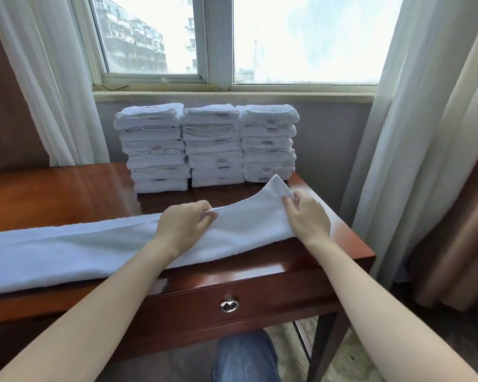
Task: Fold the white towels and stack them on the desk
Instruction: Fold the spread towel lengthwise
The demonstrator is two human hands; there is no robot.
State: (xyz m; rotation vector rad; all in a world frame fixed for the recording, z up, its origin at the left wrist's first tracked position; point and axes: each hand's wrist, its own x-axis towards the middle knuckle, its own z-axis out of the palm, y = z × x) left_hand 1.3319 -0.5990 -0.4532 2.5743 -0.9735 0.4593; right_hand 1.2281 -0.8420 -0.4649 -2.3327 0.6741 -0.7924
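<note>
A long white towel, folded lengthwise, lies across the front of the red-brown wooden desk from the left edge of view to the desk's right end. My left hand pinches the towel's far edge near its middle. My right hand grips the towel's right end, and that corner is lifted off the desk, pointing up and back. Behind, three stacks of folded white towels stand side by side against the wall under the window.
Sheer curtains hang at the left and right of the window. The desk's right edge lies just past my right hand. A drawer with a metal ring pull faces me, and my knee in jeans shows below.
</note>
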